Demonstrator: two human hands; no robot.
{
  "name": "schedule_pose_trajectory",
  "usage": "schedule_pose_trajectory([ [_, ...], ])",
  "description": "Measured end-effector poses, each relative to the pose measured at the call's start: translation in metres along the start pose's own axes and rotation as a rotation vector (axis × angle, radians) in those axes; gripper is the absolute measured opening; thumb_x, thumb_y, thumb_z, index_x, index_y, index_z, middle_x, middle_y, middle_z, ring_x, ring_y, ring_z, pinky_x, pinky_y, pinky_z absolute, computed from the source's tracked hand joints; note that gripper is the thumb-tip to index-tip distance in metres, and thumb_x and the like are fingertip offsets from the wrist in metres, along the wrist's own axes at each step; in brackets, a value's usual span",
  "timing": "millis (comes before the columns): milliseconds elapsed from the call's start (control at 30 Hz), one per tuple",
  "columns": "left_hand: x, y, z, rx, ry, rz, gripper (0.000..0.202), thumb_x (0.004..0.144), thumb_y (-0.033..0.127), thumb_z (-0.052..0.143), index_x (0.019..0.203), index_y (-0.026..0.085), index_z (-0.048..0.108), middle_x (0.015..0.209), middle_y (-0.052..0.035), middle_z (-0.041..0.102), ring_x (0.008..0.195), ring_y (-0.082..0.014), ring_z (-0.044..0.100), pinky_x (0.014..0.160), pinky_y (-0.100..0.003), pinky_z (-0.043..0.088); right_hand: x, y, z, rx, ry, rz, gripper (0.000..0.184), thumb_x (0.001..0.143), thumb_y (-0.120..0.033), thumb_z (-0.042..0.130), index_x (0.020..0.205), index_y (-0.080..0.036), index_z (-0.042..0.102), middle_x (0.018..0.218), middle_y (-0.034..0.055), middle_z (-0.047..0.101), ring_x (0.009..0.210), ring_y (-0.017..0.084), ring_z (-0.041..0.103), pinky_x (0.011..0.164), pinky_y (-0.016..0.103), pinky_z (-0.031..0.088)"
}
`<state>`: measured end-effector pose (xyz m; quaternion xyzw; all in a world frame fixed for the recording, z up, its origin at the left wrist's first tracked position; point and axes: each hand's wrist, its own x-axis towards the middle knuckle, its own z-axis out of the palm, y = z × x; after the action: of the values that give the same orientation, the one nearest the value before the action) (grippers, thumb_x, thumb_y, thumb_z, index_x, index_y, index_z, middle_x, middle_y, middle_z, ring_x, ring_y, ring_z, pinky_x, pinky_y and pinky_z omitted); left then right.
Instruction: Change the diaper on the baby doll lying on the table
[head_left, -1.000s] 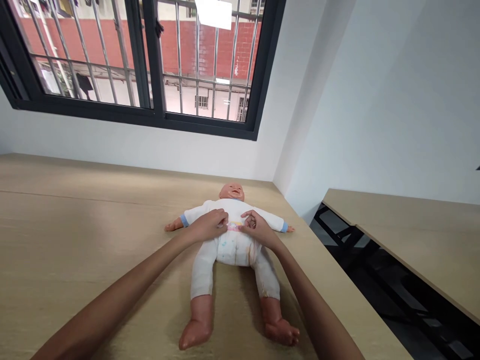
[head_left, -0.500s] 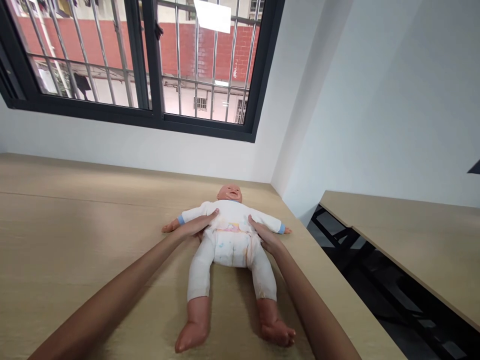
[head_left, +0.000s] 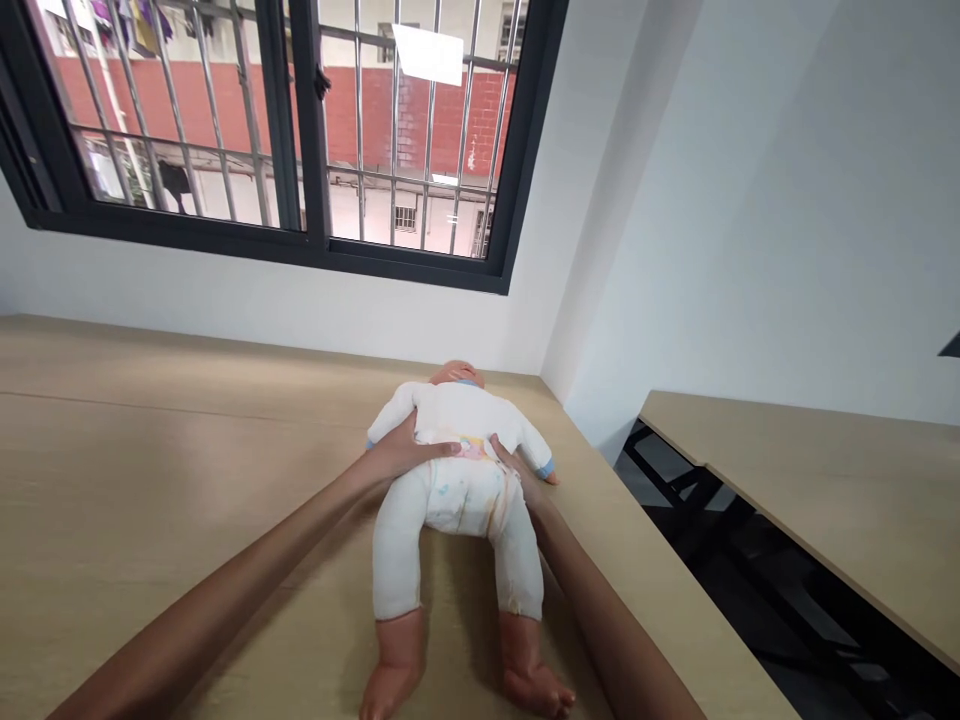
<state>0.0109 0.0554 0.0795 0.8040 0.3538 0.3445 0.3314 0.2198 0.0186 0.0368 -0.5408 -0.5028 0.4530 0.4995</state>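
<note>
A baby doll (head_left: 476, 410) in a white long-sleeved suit with blue cuffs is on its back, feet toward me, its trunk seemingly raised a little off the table. Around its hips is a white diaper (head_left: 465, 500) with a colourful waistband. My left hand (head_left: 409, 450) grips the doll's waist from the left, thumb across the front near the waistband. On the other side my right hand (head_left: 514, 470) clasps the waist, thumb pointing up the belly. The fingers of both hands are mostly hidden beside and behind the doll's body.
The doll is over a light wooden table (head_left: 187, 500) that meets the wall. A barred window (head_left: 300, 130) is above it. To the right, past a dark gap (head_left: 697, 520), stands another wooden tabletop (head_left: 825, 480).
The doll's trunk has come up slightly, its head tipping back and its arms sagging downward. My left thumb has moved inward across the waistband. The view has tilted a little.
</note>
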Motion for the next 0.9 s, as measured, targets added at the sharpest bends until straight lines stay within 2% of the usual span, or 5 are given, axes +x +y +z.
schedule_pose_trajectory([
  [133, -0.007, 0.020, -0.007, 0.041, 0.096, 0.042, 0.075, 0.073, 0.054, 0.062, 0.138, 0.024, 0.041, 0.132, -0.0120, 0.053, 0.122, -0.0309, 0.050, 0.090, -0.038, 0.050, -0.004, -0.011, 0.003, 0.106, 0.030, -0.027, 0.082, 0.076, -0.069, 0.052, 0.141, -0.022, 0.037, 0.137, 0.0099, 0.049, 0.123, 0.028, 0.052, 0.095, 0.033, 0.050],
  [233, -0.010, 0.025, -0.007, 0.121, 0.116, 0.062, 0.066, 0.077, 0.054, 0.057, 0.134, 0.025, 0.046, 0.131, -0.0102, 0.054, 0.123, -0.0311, 0.048, 0.088, -0.038, 0.051, -0.008, -0.016, 0.005, 0.151, 0.015, -0.066, 0.077, 0.076, -0.068, 0.053, 0.138, -0.024, 0.040, 0.137, 0.0066, 0.051, 0.124, 0.027, 0.051, 0.098, 0.032, 0.048],
  [500, 0.000, -0.003, 0.003, 0.019, 0.030, 0.018, 0.085, 0.074, 0.051, 0.060, 0.146, 0.022, 0.026, 0.131, -0.0149, 0.054, 0.118, -0.0324, 0.053, 0.089, -0.040, 0.051, -0.005, -0.007, 0.002, 0.043, 0.038, -0.060, 0.076, 0.075, -0.064, 0.059, 0.135, -0.019, 0.049, 0.134, 0.0117, 0.053, 0.127, 0.029, 0.048, 0.099, 0.035, 0.048],
  [667, 0.002, -0.019, 0.006, 0.055, 0.015, 0.001, 0.092, 0.069, 0.052, 0.066, 0.145, 0.020, 0.025, 0.134, -0.0148, 0.052, 0.121, -0.0310, 0.052, 0.093, -0.036, 0.050, 0.006, 0.008, 0.000, 0.103, -0.036, -0.023, 0.084, 0.069, -0.062, 0.066, 0.138, -0.019, 0.047, 0.135, 0.0126, 0.052, 0.122, 0.028, 0.053, 0.096, 0.034, 0.049],
  [900, 0.001, -0.027, 0.006, 0.076, -0.068, 0.025, 0.085, 0.071, 0.047, 0.065, 0.144, 0.020, 0.029, 0.137, -0.0137, 0.050, 0.125, -0.0307, 0.049, 0.098, -0.036, 0.046, 0.004, 0.010, 0.000, 0.058, -0.024, -0.035, 0.085, 0.064, -0.062, 0.072, 0.134, -0.019, 0.052, 0.135, 0.0144, 0.052, 0.123, 0.027, 0.053, 0.095, 0.032, 0.049],
])
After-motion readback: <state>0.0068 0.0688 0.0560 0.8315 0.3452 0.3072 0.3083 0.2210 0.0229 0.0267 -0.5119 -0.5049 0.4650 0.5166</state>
